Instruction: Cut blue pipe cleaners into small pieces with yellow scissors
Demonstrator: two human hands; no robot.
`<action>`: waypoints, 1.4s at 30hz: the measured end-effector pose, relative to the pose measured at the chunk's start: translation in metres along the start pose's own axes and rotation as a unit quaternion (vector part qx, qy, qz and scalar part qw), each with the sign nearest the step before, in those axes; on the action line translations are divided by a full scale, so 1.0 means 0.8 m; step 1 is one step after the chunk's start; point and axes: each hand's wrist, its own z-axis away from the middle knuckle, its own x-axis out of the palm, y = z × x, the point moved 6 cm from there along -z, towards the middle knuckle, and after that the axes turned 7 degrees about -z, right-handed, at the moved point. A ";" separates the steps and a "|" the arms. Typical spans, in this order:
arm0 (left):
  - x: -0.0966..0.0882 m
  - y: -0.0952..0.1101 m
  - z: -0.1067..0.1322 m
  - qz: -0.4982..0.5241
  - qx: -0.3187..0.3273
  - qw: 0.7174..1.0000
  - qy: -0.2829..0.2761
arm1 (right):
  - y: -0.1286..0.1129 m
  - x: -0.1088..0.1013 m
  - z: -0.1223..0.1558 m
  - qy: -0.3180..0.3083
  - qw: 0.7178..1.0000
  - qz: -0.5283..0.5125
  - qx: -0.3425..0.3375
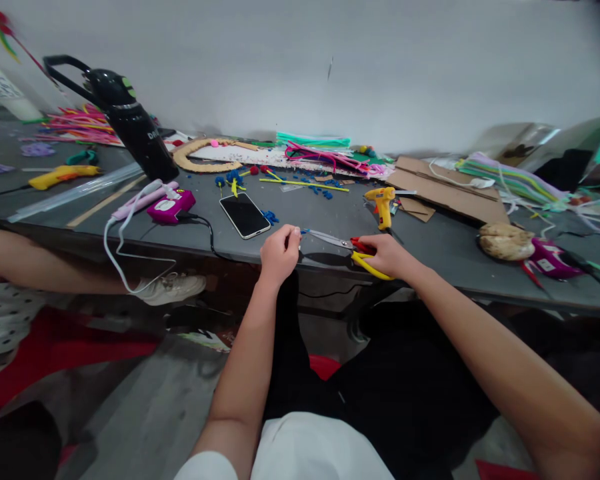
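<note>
My right hand [387, 255] is closed around the red and yellow handles of a pair of scissors [337, 241], whose blades point left. At the blade tips, my left hand [281, 252] is closed in a pinch. A short blue pipe cleaner [304, 231] pokes out from its fingertips between hand and scissors; most of it is hidden. Just behind the left hand lie blue clippings [271, 217] and a smartphone [245, 215]. Further back are more blue pieces [325, 193] and a yellow-green pipe cleaner [304, 185].
A yellow glue gun [382, 205] stands right of the scissors, with cardboard [447, 190] beyond. To the left are a purple box [171, 207] with cables and a black bottle [135, 127]. Pipe cleaner bundles [515, 179] lie at the back. Another person's leg [45, 263] is at left.
</note>
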 end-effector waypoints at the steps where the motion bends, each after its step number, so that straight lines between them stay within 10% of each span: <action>1: 0.000 0.000 0.000 0.000 0.001 1.000 0.000 | 0.000 0.000 0.000 -0.001 1.000 0.001 0.000; 42: 0.000 0.003 0.001 -0.009 -0.005 1.000 0.002 | 0.001 0.000 -0.001 0.001 1.000 -0.003 -0.004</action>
